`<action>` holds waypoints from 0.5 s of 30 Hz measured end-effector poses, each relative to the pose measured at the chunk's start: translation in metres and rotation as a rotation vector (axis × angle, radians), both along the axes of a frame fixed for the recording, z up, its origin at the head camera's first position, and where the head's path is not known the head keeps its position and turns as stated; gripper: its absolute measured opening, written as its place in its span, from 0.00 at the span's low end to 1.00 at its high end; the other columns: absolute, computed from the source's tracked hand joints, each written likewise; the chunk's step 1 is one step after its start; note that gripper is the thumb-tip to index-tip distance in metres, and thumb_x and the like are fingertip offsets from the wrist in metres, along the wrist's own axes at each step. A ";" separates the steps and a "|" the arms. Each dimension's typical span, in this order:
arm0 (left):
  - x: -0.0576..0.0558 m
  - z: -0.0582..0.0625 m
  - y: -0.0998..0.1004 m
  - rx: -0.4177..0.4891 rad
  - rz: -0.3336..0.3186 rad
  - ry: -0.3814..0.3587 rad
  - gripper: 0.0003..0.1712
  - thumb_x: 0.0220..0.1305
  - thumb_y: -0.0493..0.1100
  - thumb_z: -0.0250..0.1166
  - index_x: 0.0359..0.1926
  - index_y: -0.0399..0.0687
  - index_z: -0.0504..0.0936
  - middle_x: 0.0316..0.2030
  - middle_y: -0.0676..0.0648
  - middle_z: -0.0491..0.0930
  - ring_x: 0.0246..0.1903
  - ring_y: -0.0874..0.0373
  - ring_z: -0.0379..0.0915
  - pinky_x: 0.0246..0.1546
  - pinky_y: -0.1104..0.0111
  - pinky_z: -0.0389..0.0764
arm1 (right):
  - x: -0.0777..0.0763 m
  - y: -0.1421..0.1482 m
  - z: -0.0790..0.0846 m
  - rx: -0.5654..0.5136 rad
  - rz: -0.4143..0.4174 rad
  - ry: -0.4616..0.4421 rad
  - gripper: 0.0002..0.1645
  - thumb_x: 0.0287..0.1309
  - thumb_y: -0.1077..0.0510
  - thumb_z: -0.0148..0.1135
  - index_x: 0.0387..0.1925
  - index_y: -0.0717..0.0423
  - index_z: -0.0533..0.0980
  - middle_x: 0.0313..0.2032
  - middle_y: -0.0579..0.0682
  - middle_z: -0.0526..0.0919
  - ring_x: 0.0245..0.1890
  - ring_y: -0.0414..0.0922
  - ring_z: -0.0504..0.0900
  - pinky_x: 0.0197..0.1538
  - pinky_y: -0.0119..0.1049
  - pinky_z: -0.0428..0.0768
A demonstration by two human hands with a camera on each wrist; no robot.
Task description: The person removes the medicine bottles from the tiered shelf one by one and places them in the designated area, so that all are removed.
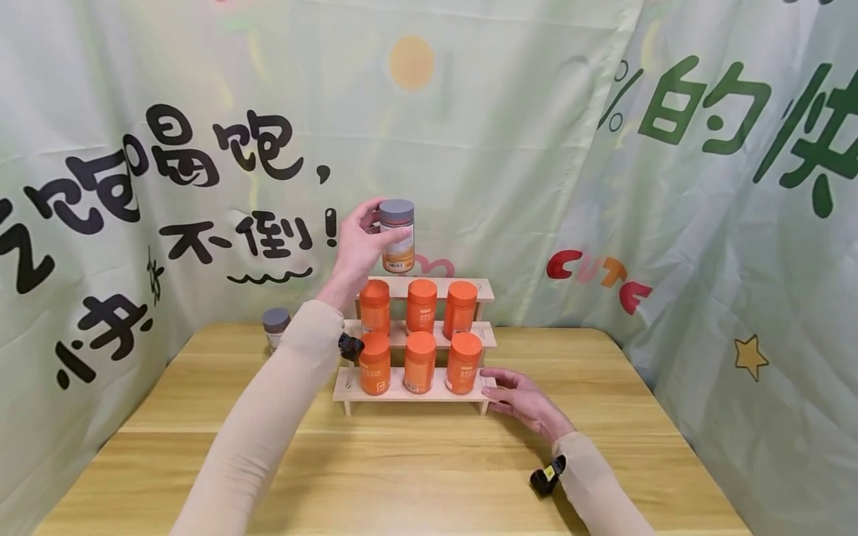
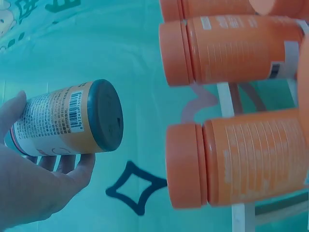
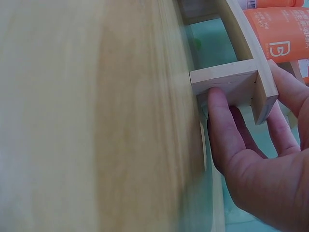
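My left hand [image 1: 362, 242] holds a grey-lidded supplement bottle [image 1: 398, 246] upright, above the top step of a wooden stepped stand [image 1: 345, 383]. In the left wrist view the thumb and fingers wrap around the bottle [image 2: 55, 121], whose barcode label and dark end show. At the stand's lower right corner, my right hand [image 1: 523, 402] grips the end of the bottom step; the right wrist view has its fingers [image 3: 222, 121] against the leg [image 3: 224, 77]. Orange bottles [image 1: 420, 362] fill the two lower steps, three on each.
Another grey-lidded bottle [image 1: 275, 327] stands on the wooden table [image 1: 415, 469] left of the stand, partly behind my left sleeve [image 1: 268, 417]. A printed cloth [image 1: 496, 149] hangs close behind the table and along both its sides.
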State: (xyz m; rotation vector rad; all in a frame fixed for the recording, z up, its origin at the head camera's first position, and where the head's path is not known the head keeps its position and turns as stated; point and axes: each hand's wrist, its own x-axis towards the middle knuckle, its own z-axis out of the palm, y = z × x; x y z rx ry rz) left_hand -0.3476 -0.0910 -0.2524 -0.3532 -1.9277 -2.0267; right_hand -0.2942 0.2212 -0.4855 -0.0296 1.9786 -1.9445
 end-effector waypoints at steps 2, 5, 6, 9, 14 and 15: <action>0.001 -0.001 -0.006 -0.011 0.005 0.008 0.34 0.53 0.38 0.75 0.61 0.53 0.75 0.55 0.46 0.79 0.51 0.51 0.75 0.58 0.58 0.72 | 0.000 0.000 0.001 0.002 -0.002 -0.003 0.31 0.61 0.59 0.66 0.65 0.60 0.69 0.68 0.61 0.63 0.47 0.45 0.80 0.54 0.44 0.82; 0.001 -0.003 -0.014 -0.017 0.007 0.014 0.34 0.52 0.38 0.76 0.61 0.53 0.75 0.56 0.45 0.79 0.51 0.51 0.76 0.58 0.57 0.72 | 0.000 0.000 0.001 0.004 -0.003 -0.003 0.32 0.61 0.59 0.66 0.65 0.60 0.69 0.68 0.62 0.62 0.47 0.45 0.80 0.55 0.44 0.82; 0.002 -0.003 -0.016 -0.018 0.007 0.014 0.34 0.52 0.38 0.76 0.61 0.53 0.75 0.56 0.45 0.79 0.51 0.51 0.76 0.58 0.57 0.72 | 0.000 0.000 0.001 0.005 -0.003 -0.001 0.32 0.61 0.59 0.66 0.65 0.60 0.69 0.68 0.62 0.62 0.47 0.45 0.80 0.54 0.44 0.82; 0.003 -0.003 -0.024 -0.025 0.010 0.011 0.34 0.53 0.38 0.75 0.62 0.54 0.74 0.56 0.44 0.79 0.50 0.51 0.75 0.57 0.57 0.71 | 0.000 -0.001 0.001 0.003 -0.003 0.003 0.32 0.61 0.59 0.66 0.65 0.61 0.69 0.67 0.62 0.62 0.47 0.45 0.80 0.54 0.43 0.82; 0.005 -0.006 -0.039 -0.006 0.013 0.005 0.35 0.52 0.36 0.75 0.61 0.53 0.75 0.56 0.44 0.79 0.49 0.52 0.75 0.55 0.59 0.72 | 0.000 -0.001 0.000 -0.004 0.000 0.007 0.31 0.61 0.60 0.66 0.64 0.61 0.69 0.67 0.62 0.62 0.47 0.44 0.80 0.52 0.42 0.83; 0.005 -0.007 -0.043 -0.001 0.018 0.005 0.35 0.52 0.36 0.76 0.61 0.53 0.75 0.56 0.44 0.79 0.49 0.52 0.75 0.55 0.60 0.72 | 0.000 -0.001 0.000 -0.004 0.001 0.008 0.31 0.61 0.60 0.66 0.64 0.61 0.69 0.68 0.62 0.62 0.47 0.44 0.80 0.52 0.42 0.83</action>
